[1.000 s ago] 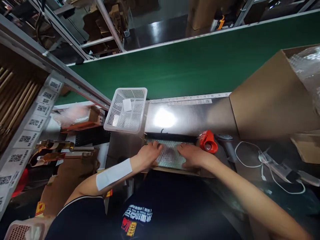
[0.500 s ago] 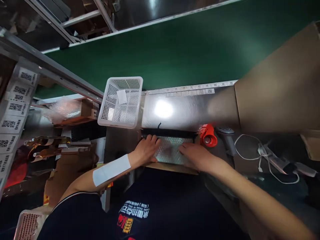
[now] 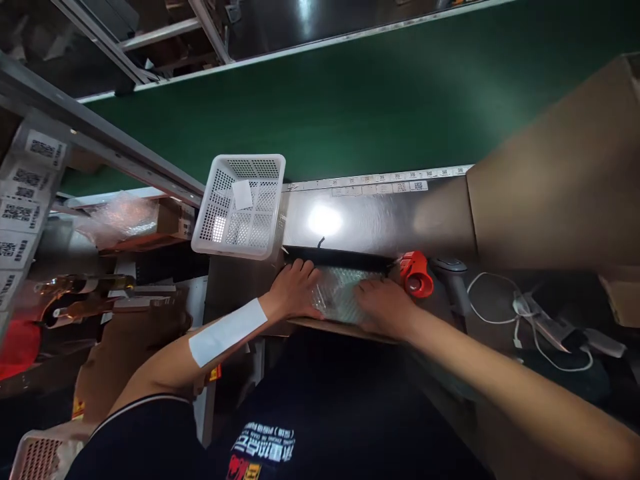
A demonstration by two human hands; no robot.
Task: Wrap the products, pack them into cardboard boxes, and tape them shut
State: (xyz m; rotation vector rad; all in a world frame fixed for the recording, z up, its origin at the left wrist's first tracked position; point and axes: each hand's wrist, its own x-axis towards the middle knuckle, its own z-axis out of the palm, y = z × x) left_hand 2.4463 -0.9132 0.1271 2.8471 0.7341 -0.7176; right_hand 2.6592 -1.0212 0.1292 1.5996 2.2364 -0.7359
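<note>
In front of my body lies a bubble-wrapped package (image 3: 337, 290), its contents blurred behind the clear wrap. A cardboard edge (image 3: 345, 329) runs along its near side, and a dark strip (image 3: 345, 258) lies along its far side. At the package's left end, my left hand (image 3: 295, 290) presses in with fingers bent over it and the thumb on the near side. My right hand (image 3: 384, 303) grips the right end, fingers reaching over the wrap and partly blurred. Just beyond the right hand stands a red tape dispenser (image 3: 416, 275).
A white plastic basket (image 3: 239, 250) with a paper slip sits at the left of the metal bench (image 3: 380, 220). Behind runs a green conveyor belt (image 3: 350, 113). To the right are a scanner (image 3: 454, 283), a white cable (image 3: 480, 320) and a large cardboard sheet (image 3: 555, 180). Bottles (image 3: 95, 283) lie left.
Both hands stay on the package, shifting slightly; the right fingers have moved a little left. The dark strip's far edge has risen slightly. The view has tilted a bit.
</note>
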